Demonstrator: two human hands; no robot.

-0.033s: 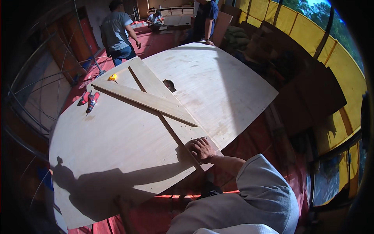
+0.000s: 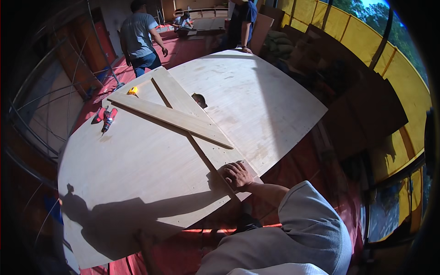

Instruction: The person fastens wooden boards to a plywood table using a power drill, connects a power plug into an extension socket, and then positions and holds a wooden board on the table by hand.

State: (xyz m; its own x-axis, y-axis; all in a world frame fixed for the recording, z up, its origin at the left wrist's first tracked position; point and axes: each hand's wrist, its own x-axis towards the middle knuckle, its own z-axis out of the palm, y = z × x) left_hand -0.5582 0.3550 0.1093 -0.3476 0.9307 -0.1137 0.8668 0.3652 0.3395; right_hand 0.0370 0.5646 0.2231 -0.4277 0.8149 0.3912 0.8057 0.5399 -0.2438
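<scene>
My right hand [image 2: 237, 175] rests palm down on the near end of a long wooden board [image 2: 201, 133], its fingers lightly bent and a little apart. That board lies on a large pale plywood panel [image 2: 133, 156] with a curved edge. A second, narrower board [image 2: 174, 118] crosses over it at an angle, its tapered end a little beyond my right hand. Down at the panel's near edge, my left hand [image 2: 143, 240] is in deep shadow, and its fingers cannot be made out.
A red cordless drill [image 2: 109, 120] and a yellow tape measure [image 2: 133, 91] lie on the panel's left part. Near its middle is a hole [image 2: 199, 100]. One person [image 2: 140, 39] walks at the far left; another [image 2: 243, 23] has a hand on the far edge. Dark sheets [image 2: 366, 105] lean at right.
The person at the far left has shifted slightly to the right. My hands, the boards and the tools stay where they were.
</scene>
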